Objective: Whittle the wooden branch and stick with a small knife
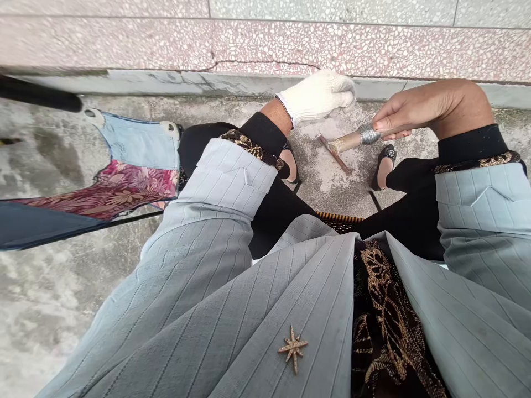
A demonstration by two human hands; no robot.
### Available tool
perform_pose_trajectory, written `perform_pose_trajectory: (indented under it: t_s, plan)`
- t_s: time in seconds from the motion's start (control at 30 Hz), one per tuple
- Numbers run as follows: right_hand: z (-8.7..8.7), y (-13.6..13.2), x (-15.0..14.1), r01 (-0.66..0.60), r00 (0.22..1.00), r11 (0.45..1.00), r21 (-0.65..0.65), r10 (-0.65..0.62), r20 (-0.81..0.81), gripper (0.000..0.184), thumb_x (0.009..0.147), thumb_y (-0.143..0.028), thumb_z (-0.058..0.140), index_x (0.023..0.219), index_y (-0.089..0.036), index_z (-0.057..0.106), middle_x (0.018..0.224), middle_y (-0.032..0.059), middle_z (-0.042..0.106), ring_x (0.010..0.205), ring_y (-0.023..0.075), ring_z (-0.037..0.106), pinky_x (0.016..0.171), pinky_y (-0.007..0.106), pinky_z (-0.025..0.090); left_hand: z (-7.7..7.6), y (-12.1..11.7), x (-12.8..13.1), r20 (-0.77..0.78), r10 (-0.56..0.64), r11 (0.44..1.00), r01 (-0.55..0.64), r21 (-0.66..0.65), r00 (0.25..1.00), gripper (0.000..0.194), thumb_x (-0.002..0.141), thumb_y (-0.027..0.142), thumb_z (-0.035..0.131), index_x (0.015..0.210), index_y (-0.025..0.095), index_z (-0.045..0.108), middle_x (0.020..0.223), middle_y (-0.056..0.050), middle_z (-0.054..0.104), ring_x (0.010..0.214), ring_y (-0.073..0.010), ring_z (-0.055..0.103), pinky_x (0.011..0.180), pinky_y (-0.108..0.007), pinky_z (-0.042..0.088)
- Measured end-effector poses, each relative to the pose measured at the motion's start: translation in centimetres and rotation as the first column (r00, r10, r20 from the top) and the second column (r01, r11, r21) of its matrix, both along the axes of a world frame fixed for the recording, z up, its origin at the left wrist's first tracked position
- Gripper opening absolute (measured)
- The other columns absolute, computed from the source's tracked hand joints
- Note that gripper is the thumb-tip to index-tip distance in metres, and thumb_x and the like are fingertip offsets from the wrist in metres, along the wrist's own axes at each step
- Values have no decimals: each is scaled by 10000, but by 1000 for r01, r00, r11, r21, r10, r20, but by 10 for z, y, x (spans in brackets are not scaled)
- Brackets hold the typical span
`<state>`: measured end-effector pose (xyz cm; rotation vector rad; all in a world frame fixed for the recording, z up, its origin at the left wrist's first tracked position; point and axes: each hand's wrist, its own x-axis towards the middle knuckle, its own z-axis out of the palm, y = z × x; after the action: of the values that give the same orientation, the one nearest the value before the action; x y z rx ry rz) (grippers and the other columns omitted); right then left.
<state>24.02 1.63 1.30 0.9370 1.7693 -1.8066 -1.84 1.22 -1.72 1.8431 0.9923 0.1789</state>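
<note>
My left hand (319, 98) wears a white knitted glove, its fingers curled closed in front of the low wall. Faint thin strands run down from the glove's fingertips toward a wooden spool (347, 142), wound near one end with grey thread or thin wire (368, 134). My bare right hand (400, 115) grips that wound end between thumb and fingers. The spool slants down to the left, and a thin brown stick (335, 155) crosses its far end. What the gloved fingers pinch is mostly hidden; the strands appear to lead into them.
A pink and grey speckled stone ledge (265, 44) with a crack runs across the front. Below lies rough concrete floor (315, 185), with my black shoes (384, 166) on it. To the left, a chair's blue and floral fabric (139, 152) stretches beside my leg.
</note>
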Motion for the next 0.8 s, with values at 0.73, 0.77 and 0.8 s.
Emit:
perform_pose_trajectory:
  t_s: [0.73, 0.77, 0.8]
  plan:
    - [10, 0, 7, 226, 962, 968, 107, -205, -178, 537, 972, -663, 706, 806, -155, 653, 718, 7, 561, 627, 101, 484, 621, 247, 413, -3, -4, 4, 2, 60, 995, -59, -75, 998, 414, 813, 533, 530, 1032, 343, 827, 671, -5, 724, 863, -237, 613, 620, -353, 395]
    - [6, 2, 6, 131, 988, 981, 143, -117, -106, 492, 1027, -592, 660, 801, -155, 650, 705, 5, 556, 631, 103, 481, 629, 251, 399, -1, -4, 4, -30, 50, 997, -51, -52, 998, 440, 804, 514, 527, 1058, 340, 840, 700, -1, 745, 898, -245, 634, 629, -353, 394]
    - [3, 3, 4, 47, 998, 983, 179, -40, -42, 465, 1060, -528, 622, 783, -155, 638, 692, 4, 552, 628, 105, 473, 629, 258, 384, 2, -4, 3, -57, 27, 999, -29, -45, 998, 441, 811, 482, 533, 1079, 321, 844, 745, 4, 765, 910, -233, 649, 648, -342, 398]
